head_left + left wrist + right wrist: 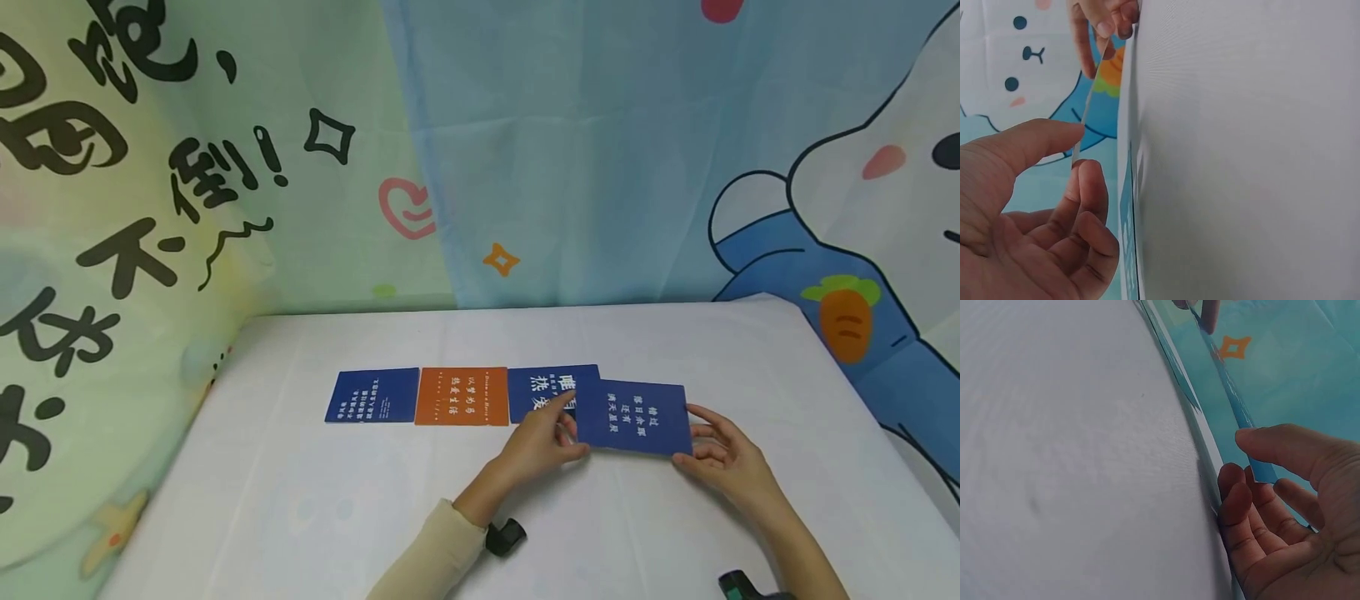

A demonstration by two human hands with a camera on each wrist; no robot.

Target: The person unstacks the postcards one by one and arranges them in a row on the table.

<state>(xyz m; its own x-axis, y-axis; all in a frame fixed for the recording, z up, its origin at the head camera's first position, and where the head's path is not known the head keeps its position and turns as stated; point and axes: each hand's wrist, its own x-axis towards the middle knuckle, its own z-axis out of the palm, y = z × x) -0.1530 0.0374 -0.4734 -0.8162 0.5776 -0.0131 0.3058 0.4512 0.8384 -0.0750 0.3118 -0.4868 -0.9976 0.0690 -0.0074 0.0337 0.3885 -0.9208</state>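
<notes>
In head view, blue card (pixel 632 417), three cards (pixel 459 395) behind

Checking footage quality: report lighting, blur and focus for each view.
Head view: even soft light, faint shadows, the held blue square card sharp, white text readable. Left wrist view: left hand close and soft, the white table cover washed out. Right wrist view: right hand slightly blurred, card seen edge-on.

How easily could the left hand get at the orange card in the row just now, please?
Probably not at once: the left hand pinches the blue card that both hands hold. The orange card lies uncovered close by.
</notes>
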